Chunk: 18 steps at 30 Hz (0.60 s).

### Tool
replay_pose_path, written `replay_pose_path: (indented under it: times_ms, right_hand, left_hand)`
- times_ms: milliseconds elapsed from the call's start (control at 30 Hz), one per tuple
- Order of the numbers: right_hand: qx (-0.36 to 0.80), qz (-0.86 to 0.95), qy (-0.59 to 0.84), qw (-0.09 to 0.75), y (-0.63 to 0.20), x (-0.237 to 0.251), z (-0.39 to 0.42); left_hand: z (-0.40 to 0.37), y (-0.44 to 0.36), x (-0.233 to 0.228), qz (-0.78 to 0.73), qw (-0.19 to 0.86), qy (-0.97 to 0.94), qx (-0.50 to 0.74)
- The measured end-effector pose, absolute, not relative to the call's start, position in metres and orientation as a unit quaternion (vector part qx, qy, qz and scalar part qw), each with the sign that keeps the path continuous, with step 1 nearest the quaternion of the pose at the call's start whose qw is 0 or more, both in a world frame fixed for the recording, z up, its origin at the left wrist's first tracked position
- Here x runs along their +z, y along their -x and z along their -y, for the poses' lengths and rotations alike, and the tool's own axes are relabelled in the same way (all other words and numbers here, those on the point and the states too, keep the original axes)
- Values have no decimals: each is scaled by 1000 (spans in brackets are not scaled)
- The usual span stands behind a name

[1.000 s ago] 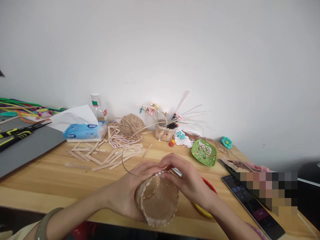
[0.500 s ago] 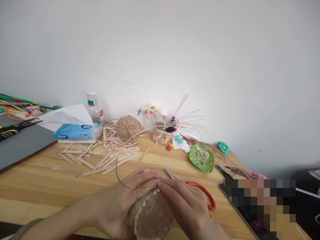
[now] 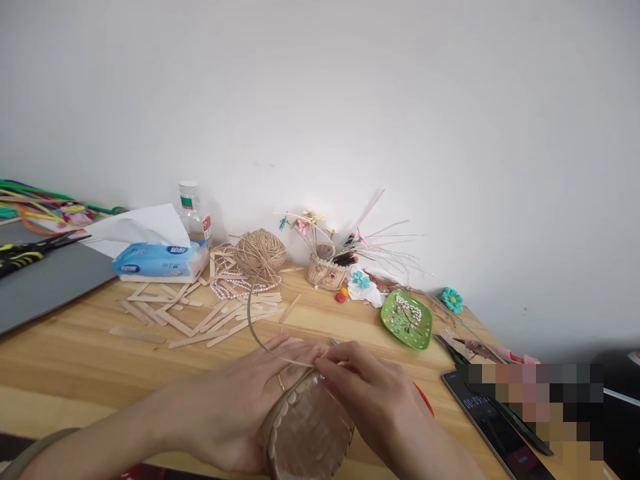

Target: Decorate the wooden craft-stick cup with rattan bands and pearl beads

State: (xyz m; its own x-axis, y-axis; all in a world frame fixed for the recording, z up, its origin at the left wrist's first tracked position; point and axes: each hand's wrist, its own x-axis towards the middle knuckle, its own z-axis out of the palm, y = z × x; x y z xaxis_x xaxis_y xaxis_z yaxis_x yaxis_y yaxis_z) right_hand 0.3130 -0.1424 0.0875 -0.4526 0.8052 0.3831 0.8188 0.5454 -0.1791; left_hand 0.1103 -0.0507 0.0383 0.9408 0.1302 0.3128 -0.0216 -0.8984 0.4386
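Near the front edge of the wooden table (image 3: 75, 373), my left hand (image 3: 245, 407) cradles a small round basket (image 3: 307, 437) with a woven scalloped rim, gripping its left side. My right hand (image 3: 370, 393) rests on the basket's upper right rim and pinches a thin curved reed strip (image 3: 257, 330) where it meets the rim. The strip arcs up and left over the table. A ring sits on one left finger.
Popsicle sticks (image 3: 200, 313), a pearl string (image 3: 235, 283), a twine ball (image 3: 260, 252), a tissue pack (image 3: 160, 257), a bottle (image 3: 193, 213), a small decorated basket (image 3: 327, 270), a green dish (image 3: 406, 319), red-handled pliers (image 3: 423, 400), a phone (image 3: 495, 427), a grey laptop (image 3: 45, 287).
Both hands have sunk toward the table's front edge with the basket. The reed strip's loop has shifted slightly as my right fingers moved along the rim.
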Motion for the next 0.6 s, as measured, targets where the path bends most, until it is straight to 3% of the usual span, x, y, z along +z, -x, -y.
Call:
replay_pose_path:
  times_ms: [133,333,600]
  right_hand:
    - [37,865,468,178,-313,104,135]
    - [28,877,462,130,-311,117,124]
    - [70,860,497,88,-311,108,88]
  left_hand:
    - [50,-109,47,-43,233,-961,142]
    - [44,-117,64,-64,217,-969,100]
    - [16,-131,64,-22,287,-951,117]
